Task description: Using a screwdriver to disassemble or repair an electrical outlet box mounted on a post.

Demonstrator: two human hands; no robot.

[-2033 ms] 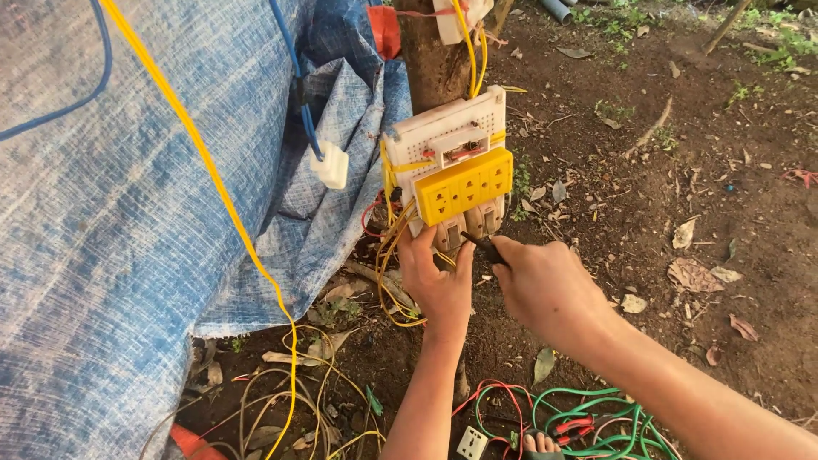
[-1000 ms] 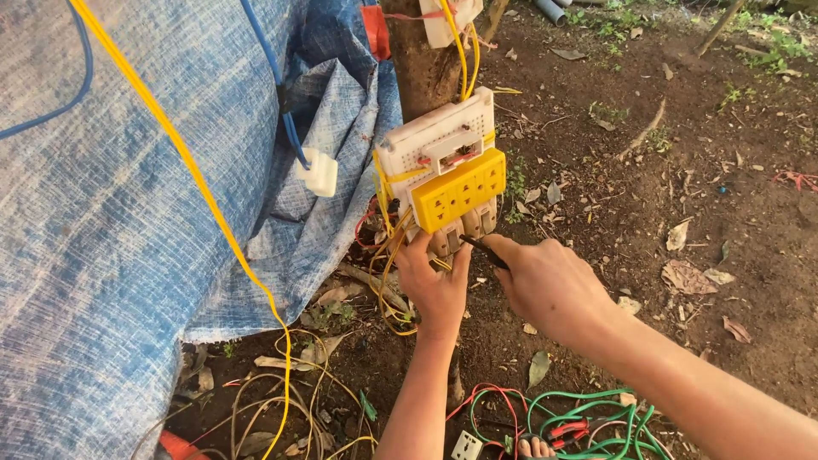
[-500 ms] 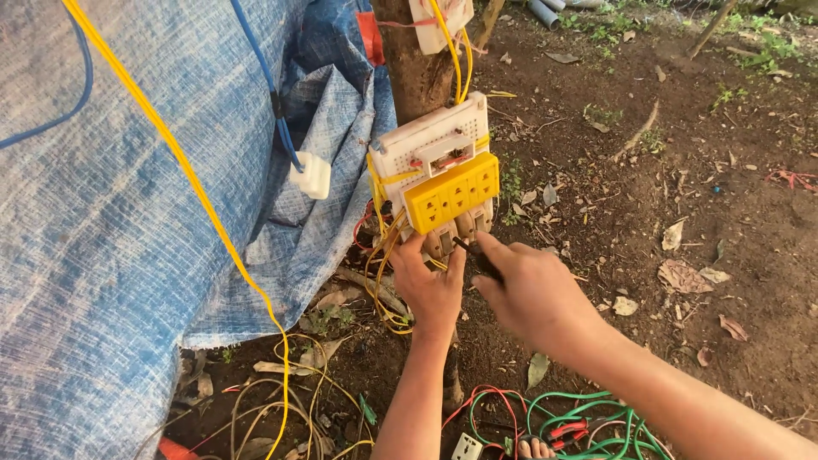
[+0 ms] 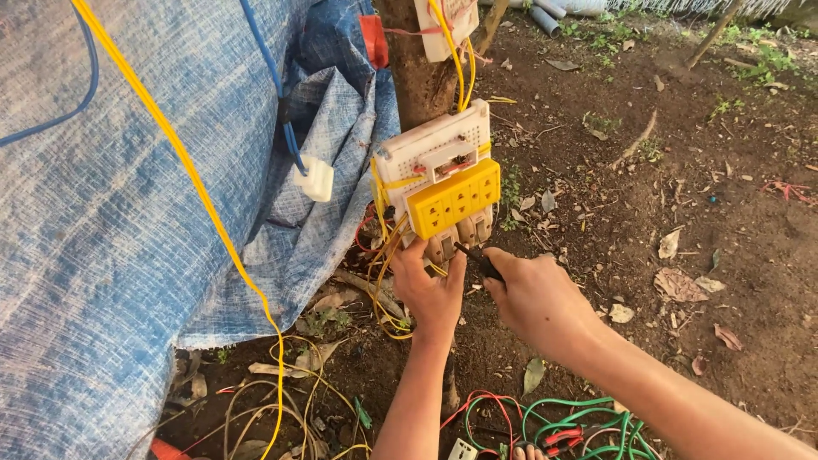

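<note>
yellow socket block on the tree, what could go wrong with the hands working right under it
1. The right hand pokes a dark tool into fittings under the yellow socket block; a slip could hit the left hand gripping there.
2. Loose yellow wires hang against the left hand; if live, shock is possible.
3. Cable tangles on the dirt ground could snag.

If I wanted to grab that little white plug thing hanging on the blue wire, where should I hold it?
Probably by the white plug body itself, pinching its two flat sides from the right, the open side. It hangs free at the end of the blue wire, in front of the blue tarp, so its blocky shape gives fingers more to squeeze than the thin wire.
</note>
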